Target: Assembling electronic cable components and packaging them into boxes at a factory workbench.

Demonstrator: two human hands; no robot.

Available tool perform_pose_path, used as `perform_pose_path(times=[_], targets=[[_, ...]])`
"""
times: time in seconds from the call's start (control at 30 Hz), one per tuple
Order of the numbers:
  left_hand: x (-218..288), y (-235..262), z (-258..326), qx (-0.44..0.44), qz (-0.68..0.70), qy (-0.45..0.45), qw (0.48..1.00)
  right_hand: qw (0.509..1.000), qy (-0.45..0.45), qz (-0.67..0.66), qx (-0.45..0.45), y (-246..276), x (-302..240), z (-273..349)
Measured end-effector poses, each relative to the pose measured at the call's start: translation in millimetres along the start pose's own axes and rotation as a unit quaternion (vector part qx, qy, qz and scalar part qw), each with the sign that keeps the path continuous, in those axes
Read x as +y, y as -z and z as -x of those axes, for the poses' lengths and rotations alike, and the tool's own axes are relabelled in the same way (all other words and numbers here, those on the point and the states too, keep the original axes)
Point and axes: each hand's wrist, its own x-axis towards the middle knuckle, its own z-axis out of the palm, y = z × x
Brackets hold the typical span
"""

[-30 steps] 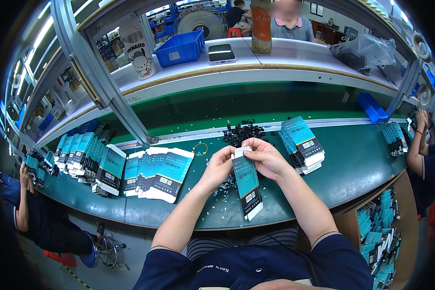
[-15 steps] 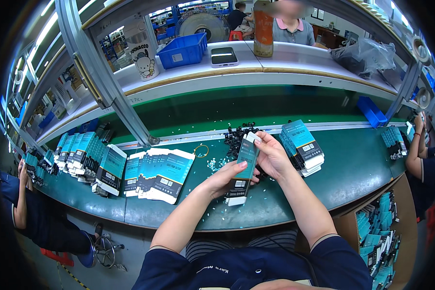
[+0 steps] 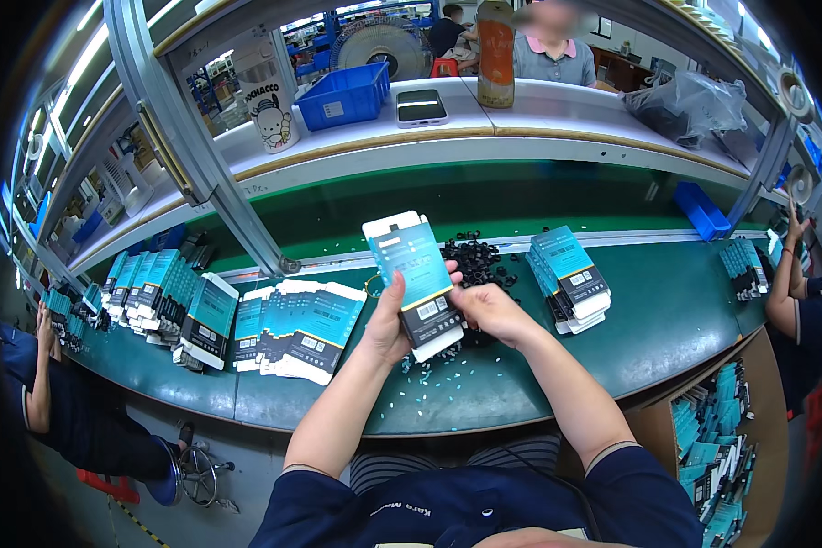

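A teal and black carton (image 3: 416, 274) with white flaps at its top end is held tilted above the bench. My left hand (image 3: 389, 320) grips it, the thumb lying on its front face and fingers wrapped behind. My right hand (image 3: 491, 312) is at the carton's lower right edge with its fingers curled in; whatever they pinch is hidden. Just behind the hands lies a pile of small black plastic parts (image 3: 475, 260), partly covered by the carton. Small pale bits (image 3: 417, 393) are scattered on the bench around and below the carton.
A stack of similar cartons (image 3: 571, 279) stands to the right. Fanned cartons (image 3: 306, 329) and upright rows (image 3: 146, 292) fill the left. An open cardboard box (image 3: 763, 411) of cartons is at lower right. A shelf (image 3: 356, 143) spans the back; co-workers sit at both sides.
The carton has turned from edge-on to its broad face and moved left and up. My right hand has left its top end and dropped to the lower right edge.
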Motion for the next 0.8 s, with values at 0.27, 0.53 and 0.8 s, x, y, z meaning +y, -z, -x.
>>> perform_pose_path(times=[0.27, 0.53, 0.8], targets=[[3.6, 2.5, -4.4, 0.086, -0.056, 0.019, 0.995, 0.998, 0.007, -0.049, -0.046, -1.4, 0.8, 3.7], [-12.1, 2.9, -8.9, 0.153, -0.126, 0.009, 0.980, 0.956, 0.192, -0.097, 0.202, -10.7, 13.3, -9.7], [-30.9, -14.5, -3.3, 0.183, -0.245, -0.183, 0.934, 0.960, 0.216, -0.081, 0.156, -22.6, 12.1, -6.7]])
